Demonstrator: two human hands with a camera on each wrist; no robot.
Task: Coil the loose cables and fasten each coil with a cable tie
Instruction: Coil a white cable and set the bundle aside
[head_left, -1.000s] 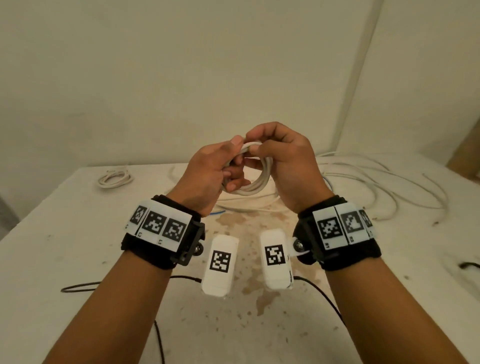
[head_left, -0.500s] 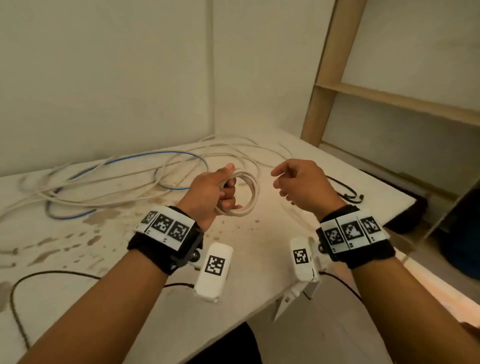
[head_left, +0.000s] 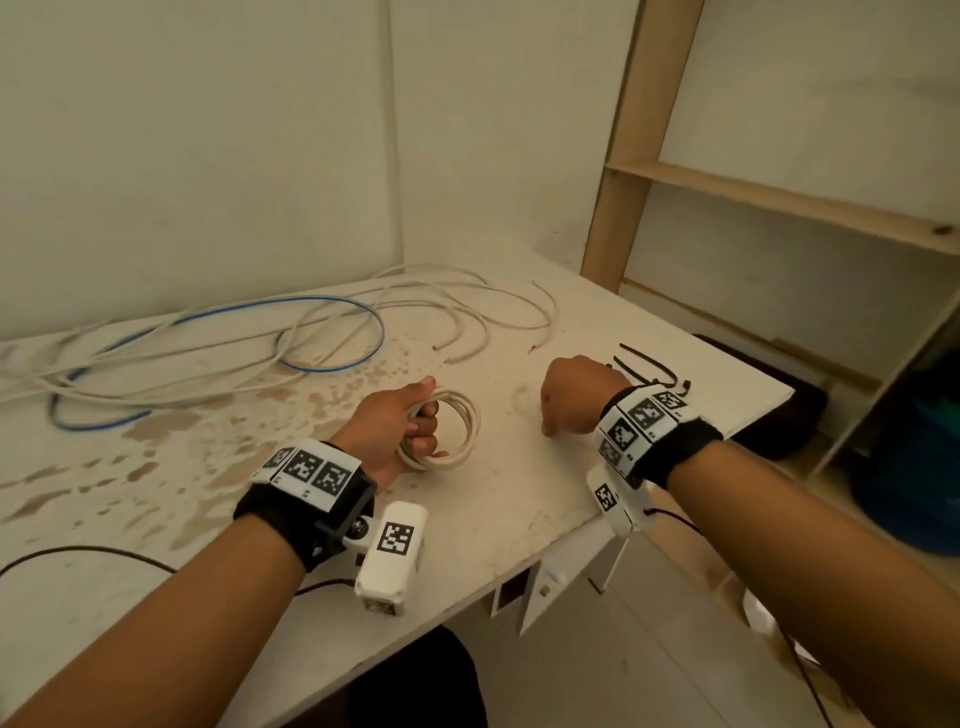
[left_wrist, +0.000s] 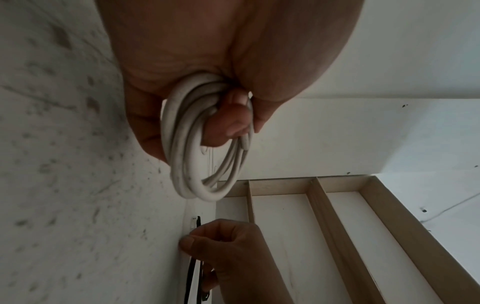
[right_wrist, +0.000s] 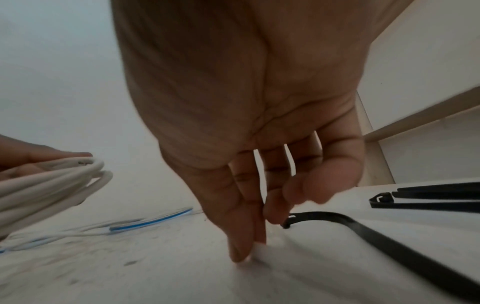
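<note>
My left hand (head_left: 395, 421) grips a coil of white cable (head_left: 460, 415) just above the table (head_left: 519, 499), with its fingers curled through the loops (left_wrist: 182, 164). To the right, my right hand (head_left: 571, 395) points its straight fingers (right_wrist: 241, 246) down onto the tabletop. One fingertip is at the head of a curved black cable tie (right_wrist: 363, 228); it is not gripped. More black cable ties (head_left: 644, 364) lie near the table's right edge (right_wrist: 428, 197). The coil (right_wrist: 46, 185) hangs left of my right hand.
Loose white cables and a blue cable (head_left: 332, 332) sprawl over the back left of the stained table. A wooden shelf frame (head_left: 779, 202) stands at the right. A thin black wire (head_left: 78, 551) crosses the near left. The table's corner (head_left: 779, 395) lies just beyond the ties.
My right hand let go of the coil and moved right and down to the cable ties. My left hand lowered the coil towards the table. The view swung right.
</note>
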